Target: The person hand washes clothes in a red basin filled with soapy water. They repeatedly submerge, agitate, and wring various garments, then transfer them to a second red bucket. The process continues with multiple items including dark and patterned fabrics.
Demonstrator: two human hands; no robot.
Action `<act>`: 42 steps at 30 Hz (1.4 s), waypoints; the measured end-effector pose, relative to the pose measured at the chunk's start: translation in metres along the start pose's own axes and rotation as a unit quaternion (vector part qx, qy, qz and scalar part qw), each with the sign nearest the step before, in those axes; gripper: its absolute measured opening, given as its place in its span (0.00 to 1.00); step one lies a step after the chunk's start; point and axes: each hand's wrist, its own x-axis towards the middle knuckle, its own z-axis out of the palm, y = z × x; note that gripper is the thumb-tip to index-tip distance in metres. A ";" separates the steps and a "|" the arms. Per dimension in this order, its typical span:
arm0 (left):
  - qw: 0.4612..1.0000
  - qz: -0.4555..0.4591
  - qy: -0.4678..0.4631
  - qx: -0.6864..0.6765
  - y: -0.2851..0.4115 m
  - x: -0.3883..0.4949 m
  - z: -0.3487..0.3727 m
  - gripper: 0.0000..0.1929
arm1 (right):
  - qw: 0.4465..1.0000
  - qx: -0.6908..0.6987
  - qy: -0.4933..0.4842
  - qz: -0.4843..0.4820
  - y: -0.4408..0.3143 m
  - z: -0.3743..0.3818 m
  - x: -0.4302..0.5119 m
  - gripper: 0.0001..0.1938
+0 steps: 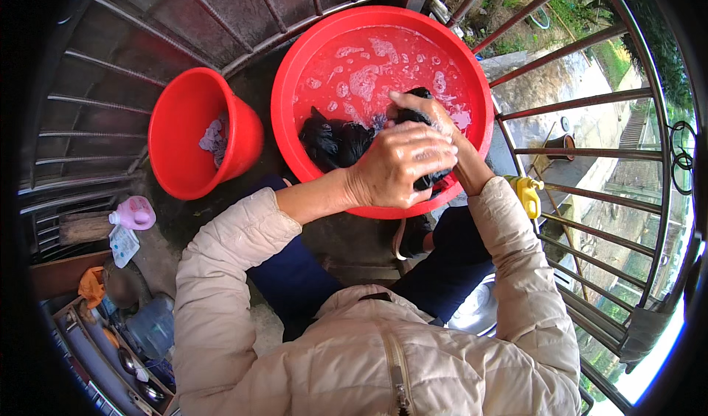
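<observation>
A large round red plastic basin point(282, 92) holds soapy water with patches of foam. Black wet cloth point(332, 142) lies partly in the water at the basin's near left side. My left hand point(401, 164) rests over part of this dark cloth near the basin's near rim, its fingers reaching towards my right wrist. Just beyond it, my right hand point(423, 112) grips a bunched piece of the black cloth, with its fingers curled round it. Much of the cloth between the two hands is hidden by them.
Left of the basin, a red plastic bucket point(177, 134) holds a greyish cloth point(214, 139). A pink jug point(135, 213) stands further left. Metal railings point(586, 103) run along the right, with a yellow bottle point(528, 195) beside them. A shiny metal basin point(478, 311) is beside my right leg.
</observation>
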 end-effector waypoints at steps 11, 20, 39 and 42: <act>0.980 0.116 -0.114 0.115 -0.001 -0.054 0.027 0.09 | 0.958 -0.274 -0.086 -0.004 0.029 0.031 0.020 0.16; 0.948 0.162 -0.190 0.198 -0.007 -0.086 0.056 0.06 | 0.874 -0.484 0.010 -0.040 0.066 0.042 0.035 0.24; 0.908 0.216 -0.295 0.203 -0.012 -0.108 0.075 0.10 | 0.897 -0.420 0.038 -0.134 0.114 0.037 0.047 0.16; 0.934 0.128 -0.263 0.207 -0.010 -0.090 0.041 0.13 | 0.951 -0.281 0.000 -0.132 0.074 0.041 0.049 0.17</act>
